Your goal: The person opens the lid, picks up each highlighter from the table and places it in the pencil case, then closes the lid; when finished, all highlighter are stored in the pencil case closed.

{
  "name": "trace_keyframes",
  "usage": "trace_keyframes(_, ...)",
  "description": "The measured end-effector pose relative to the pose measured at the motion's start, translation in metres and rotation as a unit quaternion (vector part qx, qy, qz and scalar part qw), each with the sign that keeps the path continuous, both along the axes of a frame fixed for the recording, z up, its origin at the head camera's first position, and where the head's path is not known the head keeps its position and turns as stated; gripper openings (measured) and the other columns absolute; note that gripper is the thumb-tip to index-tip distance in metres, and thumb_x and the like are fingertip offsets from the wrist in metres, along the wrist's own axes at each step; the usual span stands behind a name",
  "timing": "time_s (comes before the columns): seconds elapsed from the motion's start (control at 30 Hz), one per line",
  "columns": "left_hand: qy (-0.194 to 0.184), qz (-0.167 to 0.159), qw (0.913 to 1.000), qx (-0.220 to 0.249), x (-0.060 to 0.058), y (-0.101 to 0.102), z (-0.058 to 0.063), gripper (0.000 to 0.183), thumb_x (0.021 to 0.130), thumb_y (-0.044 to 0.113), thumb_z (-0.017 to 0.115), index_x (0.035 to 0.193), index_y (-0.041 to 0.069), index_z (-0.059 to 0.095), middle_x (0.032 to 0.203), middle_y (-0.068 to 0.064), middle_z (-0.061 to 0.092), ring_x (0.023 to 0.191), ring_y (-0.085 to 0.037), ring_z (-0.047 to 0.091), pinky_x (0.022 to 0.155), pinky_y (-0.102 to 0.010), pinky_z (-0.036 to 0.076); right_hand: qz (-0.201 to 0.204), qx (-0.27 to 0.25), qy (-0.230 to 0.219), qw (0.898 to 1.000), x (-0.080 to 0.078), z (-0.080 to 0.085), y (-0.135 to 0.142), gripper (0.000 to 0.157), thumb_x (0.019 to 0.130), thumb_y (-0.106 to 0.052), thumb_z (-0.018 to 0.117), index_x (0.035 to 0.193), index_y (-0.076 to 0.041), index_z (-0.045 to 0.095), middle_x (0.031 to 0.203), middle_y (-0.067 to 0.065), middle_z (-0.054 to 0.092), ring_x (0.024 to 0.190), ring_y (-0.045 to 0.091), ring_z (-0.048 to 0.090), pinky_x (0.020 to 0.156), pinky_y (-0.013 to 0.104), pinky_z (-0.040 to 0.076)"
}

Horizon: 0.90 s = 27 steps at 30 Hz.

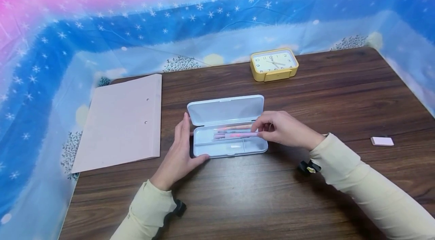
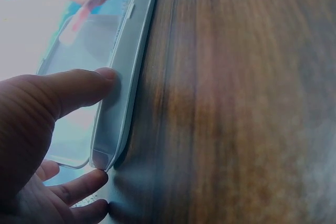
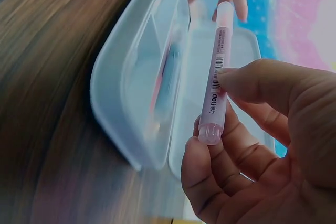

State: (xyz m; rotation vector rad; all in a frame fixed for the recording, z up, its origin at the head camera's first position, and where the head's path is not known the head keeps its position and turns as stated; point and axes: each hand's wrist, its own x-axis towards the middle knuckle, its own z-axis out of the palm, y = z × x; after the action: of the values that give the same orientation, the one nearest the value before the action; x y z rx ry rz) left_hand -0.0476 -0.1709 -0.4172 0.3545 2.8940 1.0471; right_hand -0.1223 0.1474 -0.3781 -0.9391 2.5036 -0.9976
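Two hands are in my feed. The right hand [image 1: 283, 128] holds a pink pen [image 3: 216, 80] pinched between thumb and fingers; from those fingertips the barrel reaches left, over the rear compartment of a white pencil case [image 1: 253, 153]. From the right wrist camera I see a barcode and printed lettering on the barrel, the thumb pressed just beside the barcode, and the pen raised clear of the case. The left hand [image 1: 178, 155] is spread wide at the other end: its thumb rests against the front wall, its fingers reach around the left end, and the case lies directly to its right. The case stands open between my two views of the wrists, its lid [image 1: 225, 110] tipped up on the side away from both hands. Just left of the right hand, more pens [image 1: 232, 127] lie in the rear compartment, though I cannot count them. Beyond the right hand, well apart, a yellow clock [image 1: 258, 76] sits toward the far edge of the brown surface [image 1: 238, 198]. A small white eraser [image 1: 382, 141] lies well to the right of that hand, past the sleeve, and a pale folder [image 1: 122, 123] lies near the left hand, on its left side.
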Motion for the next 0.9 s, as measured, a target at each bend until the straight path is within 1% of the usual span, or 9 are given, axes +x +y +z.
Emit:
trace_keyframes(0.2, 0.001, 0.001, 1.0, -0.001, 0.0, 0.0, 0.0, 0.129, 0.077, 0.027, 0.085, 0.157, 0.019, -0.015, 0.161, -0.012, 0.008, 0.131, -0.028, 0.05, 0.109, -0.044, 0.043, 0.031, 0.003, 0.006, 0.999, 0.001, -0.002, -0.026, 0.017, 0.088, -0.006, 0.067, 0.097, -0.018, 0.074, 0.089, -0.004, 0.063, 0.076, 0.01, 0.054, 0.065, 0.023, 0.047)
trace_keyframes(0.37, -0.002, 0.002, 1.0, 0.0, 0.0, 0.0, 0.0, 0.128, 0.077, 0.028, 0.086, 0.158, 0.017, -0.013, 0.161, -0.012, 0.008, 0.132, -0.028, 0.049, 0.11, -0.044, 0.042, 0.051, 0.021, 0.014, 0.998, 0.004, -0.006, -0.047, 0.014, 0.089, -0.006, 0.067, 0.095, -0.017, 0.074, 0.086, -0.004, 0.062, 0.078, 0.01, 0.053, 0.068, 0.023, 0.047)
trace_keyframes(0.43, -0.004, 0.004, 1.0, 0.003, 0.0, 0.001, 0.0, 0.128, 0.077, 0.028, 0.086, 0.158, 0.017, -0.013, 0.161, -0.011, 0.009, 0.132, -0.028, 0.049, 0.11, -0.044, 0.041, 0.057, 0.026, 0.025, 0.998, 0.006, -0.008, -0.054, 0.014, 0.088, -0.005, 0.067, 0.094, -0.015, 0.074, 0.085, -0.004, 0.062, 0.077, 0.01, 0.053, 0.068, 0.022, 0.047)
trace_keyframes(0.6, -0.007, 0.007, 0.9999, 0.005, 0.0, 0.001, 0.0, 0.128, 0.077, 0.028, 0.086, 0.158, 0.018, -0.014, 0.161, -0.01, 0.01, 0.132, -0.027, 0.05, 0.11, -0.044, 0.043, 0.06, 0.05, 0.052, 0.996, 0.01, -0.008, -0.069, 0.012, 0.087, -0.004, 0.067, 0.091, -0.013, 0.074, 0.085, -0.002, 0.063, 0.076, 0.01, 0.053, 0.068, 0.021, 0.046)
trace_keyframes(0.73, -0.008, 0.008, 0.9999, 0.003, 0.0, 0.001, 0.001, 0.128, 0.077, 0.029, 0.085, 0.158, 0.018, -0.013, 0.161, -0.01, 0.01, 0.132, -0.027, 0.049, 0.11, -0.045, 0.043, 0.06, 0.066, 0.056, 0.994, 0.012, -0.006, -0.076, 0.011, 0.087, -0.004, 0.067, 0.091, -0.012, 0.074, 0.086, -0.001, 0.064, 0.077, 0.011, 0.054, 0.07, 0.022, 0.047)
trace_keyframes(0.9, -0.014, 0.009, 0.9998, 0.007, 0.0, 0.001, 0.002, 0.128, 0.077, 0.03, 0.085, 0.157, 0.022, -0.015, 0.162, -0.009, 0.009, 0.132, -0.026, 0.049, 0.11, -0.044, 0.042, 0.064, 0.06, 0.053, 0.995, 0.011, -0.009, -0.079, 0.013, 0.087, -0.004, 0.067, 0.095, -0.011, 0.074, 0.089, 0.0, 0.066, 0.079, 0.012, 0.057, 0.073, 0.023, 0.049)
